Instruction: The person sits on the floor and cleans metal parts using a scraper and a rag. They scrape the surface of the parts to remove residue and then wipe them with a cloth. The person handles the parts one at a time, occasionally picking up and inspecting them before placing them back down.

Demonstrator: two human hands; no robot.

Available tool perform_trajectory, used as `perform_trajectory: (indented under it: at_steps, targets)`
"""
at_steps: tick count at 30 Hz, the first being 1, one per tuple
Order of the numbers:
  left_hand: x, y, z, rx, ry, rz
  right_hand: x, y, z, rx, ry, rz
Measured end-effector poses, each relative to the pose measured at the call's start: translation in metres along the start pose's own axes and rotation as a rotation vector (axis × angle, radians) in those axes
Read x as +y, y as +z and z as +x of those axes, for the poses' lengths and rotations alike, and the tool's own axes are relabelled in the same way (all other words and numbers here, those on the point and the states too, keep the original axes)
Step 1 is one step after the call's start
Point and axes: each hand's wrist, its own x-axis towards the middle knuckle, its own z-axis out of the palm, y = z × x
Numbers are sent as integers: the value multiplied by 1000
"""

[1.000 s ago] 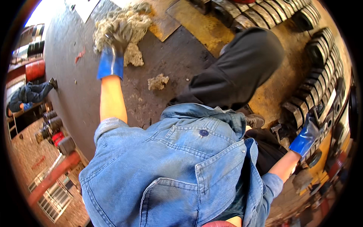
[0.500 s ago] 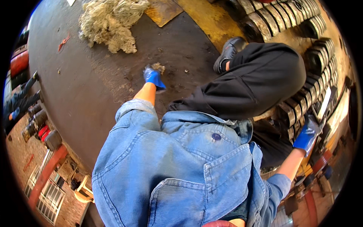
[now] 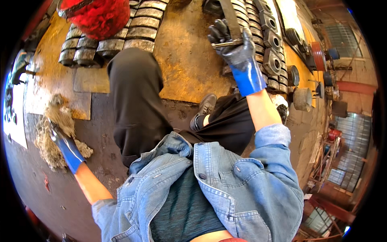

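On the left, my left hand (image 3: 63, 139) in a blue and dark glove reaches into a pile of pale, tangled cotton waste (image 3: 82, 150). Its fingers look closed in the fibres, though the tips are partly hidden. My right hand (image 3: 236, 48), in a matching glove blackened over palm and fingers, is raised over the rows of metal parts (image 3: 273, 42). Palm up and fingers curled, it grips a T-shaped metal tool (image 3: 230, 18). The tool's flat bar points away from me, and its short crosspiece lies across the palm.
A red bucket (image 3: 100, 18) stands at the far left beside blocky metal parts (image 3: 143, 30) in rows. Stained yellow plates (image 3: 189, 68) cover the floor ahead. My bent knee (image 3: 135, 80) rises between my hands. Round metal pieces (image 3: 302, 99) stand at the right.
The view has swung round to the right. My left hand has moved from a small wad on the dark floor to the large pile. The right hand still holds the tool, palm now up.
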Motion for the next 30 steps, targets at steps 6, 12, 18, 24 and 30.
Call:
perform_trajectory:
  at_steps: [6,12,18,24,30]
  targets:
    - [172,193,-58,-574,208,-262,11,31,3,-17,-75,-91]
    - [198,360,-165,-1013,138,-393,59,-51,49,402,-1026,-1210]
    - [180,422,-228,-1143,78,-403,37,-84,60,426,-771,-720]
    - [160,453,-242,-1179,-73,-459,5,-28,31,767,-239,-1286]
    - [158,468,-246,-1205,-574,-666,34,-70,19,596,-399,-2083]
